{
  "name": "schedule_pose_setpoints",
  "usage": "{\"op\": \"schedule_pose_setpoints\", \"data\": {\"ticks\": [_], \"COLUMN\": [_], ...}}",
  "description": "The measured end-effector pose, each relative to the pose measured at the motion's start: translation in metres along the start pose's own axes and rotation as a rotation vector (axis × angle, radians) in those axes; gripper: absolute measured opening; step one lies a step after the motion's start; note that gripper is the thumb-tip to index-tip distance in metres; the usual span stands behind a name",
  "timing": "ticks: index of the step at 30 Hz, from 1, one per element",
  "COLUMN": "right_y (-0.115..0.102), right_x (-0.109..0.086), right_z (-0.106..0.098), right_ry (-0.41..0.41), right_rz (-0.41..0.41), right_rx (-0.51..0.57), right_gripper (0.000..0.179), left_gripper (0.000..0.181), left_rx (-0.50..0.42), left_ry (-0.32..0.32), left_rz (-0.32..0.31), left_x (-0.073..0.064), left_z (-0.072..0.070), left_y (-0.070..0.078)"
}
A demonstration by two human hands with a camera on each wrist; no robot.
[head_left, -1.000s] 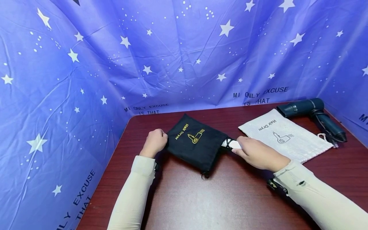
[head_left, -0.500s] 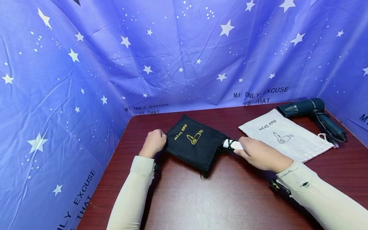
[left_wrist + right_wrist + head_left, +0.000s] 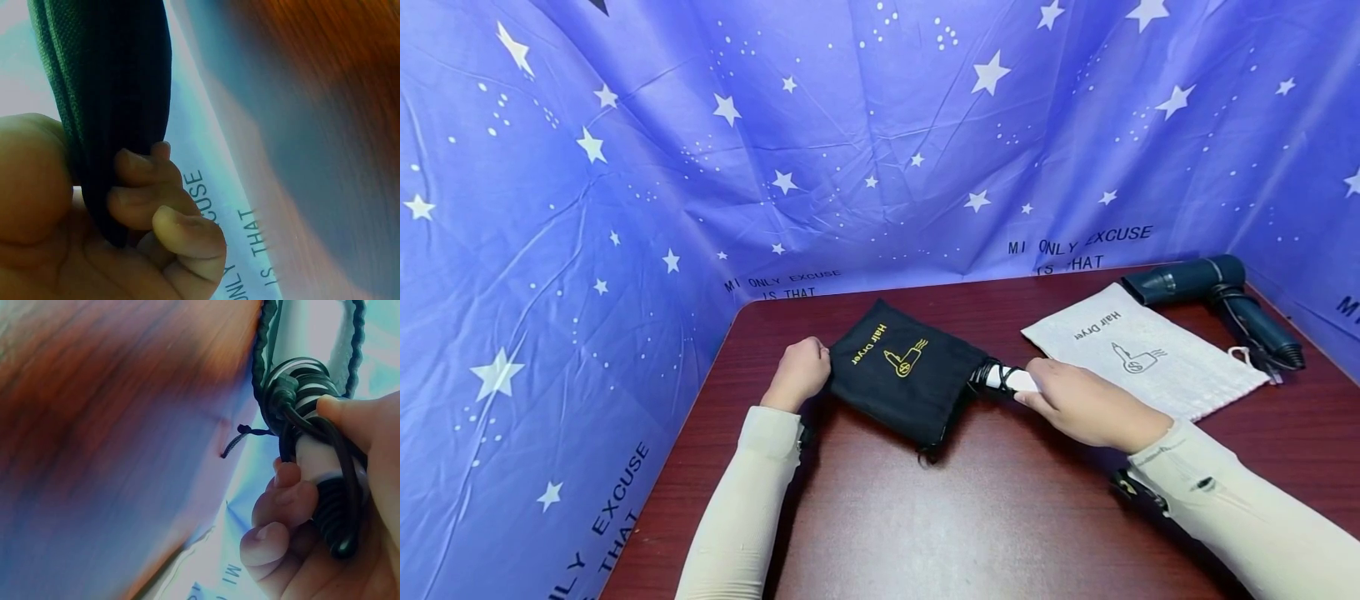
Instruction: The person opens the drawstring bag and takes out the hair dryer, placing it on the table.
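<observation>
A black drawstring bag (image 3: pixel 910 375) with yellow "Hair Dryer" print is stretched between my hands in the head view. My left hand (image 3: pixel 800 371) pinches its closed end, the dark cloth (image 3: pixel 119 81) running between thumb and curled fingers in the left wrist view. At the bag's mouth my right hand (image 3: pixel 1086 402) grips the white handle of a hair dryer (image 3: pixel 1011 380). Black cord (image 3: pixel 312 419) is wound around that handle, and the bag's ruffled mouth (image 3: pixel 261 359) surrounds the white part beyond it. The rest of the dryer is hidden inside the bag.
To the right a white drawstring bag (image 3: pixel 1142 354) lies flat on the reddish-brown table (image 3: pixel 910 533). Behind it, near the table's far right corner, rests a dark hair dryer (image 3: pixel 1195 282) with its cord. A blue star-patterned curtain (image 3: pixel 865 142) hangs along the back and sides.
My right hand has shifted slightly right, and more of the white handle and wound cord shows outside the bag. The black bag and my left hand have moved a little left.
</observation>
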State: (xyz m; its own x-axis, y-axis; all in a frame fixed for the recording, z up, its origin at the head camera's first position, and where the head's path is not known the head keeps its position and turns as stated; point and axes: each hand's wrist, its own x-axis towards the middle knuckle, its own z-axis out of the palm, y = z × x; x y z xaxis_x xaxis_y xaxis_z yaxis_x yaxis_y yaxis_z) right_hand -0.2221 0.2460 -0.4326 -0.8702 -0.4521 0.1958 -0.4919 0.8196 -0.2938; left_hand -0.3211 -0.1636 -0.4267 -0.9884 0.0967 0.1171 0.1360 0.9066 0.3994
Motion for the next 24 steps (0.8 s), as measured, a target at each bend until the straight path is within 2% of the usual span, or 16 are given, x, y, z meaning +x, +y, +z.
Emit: {"op": "schedule_pose_setpoints", "data": {"ticks": [10, 24], "right_y": [0.003, 0.004], "right_x": [-0.004, -0.011], "right_z": [-0.002, -0.005], "right_ry": [-0.016, -0.004], "right_rz": [0.013, -0.009], "right_rx": [-0.015, -0.015], "right_gripper": [0.018, 0.017], "left_gripper": [0.025, 0.030], "left_rx": [0.014, 0.025], "left_ry": [0.001, -0.005], "left_rz": [-0.011, -0.024], "left_x": [0.002, 0.002], "left_z": [-0.002, -0.004], "left_y": [-0.001, -0.004]}}
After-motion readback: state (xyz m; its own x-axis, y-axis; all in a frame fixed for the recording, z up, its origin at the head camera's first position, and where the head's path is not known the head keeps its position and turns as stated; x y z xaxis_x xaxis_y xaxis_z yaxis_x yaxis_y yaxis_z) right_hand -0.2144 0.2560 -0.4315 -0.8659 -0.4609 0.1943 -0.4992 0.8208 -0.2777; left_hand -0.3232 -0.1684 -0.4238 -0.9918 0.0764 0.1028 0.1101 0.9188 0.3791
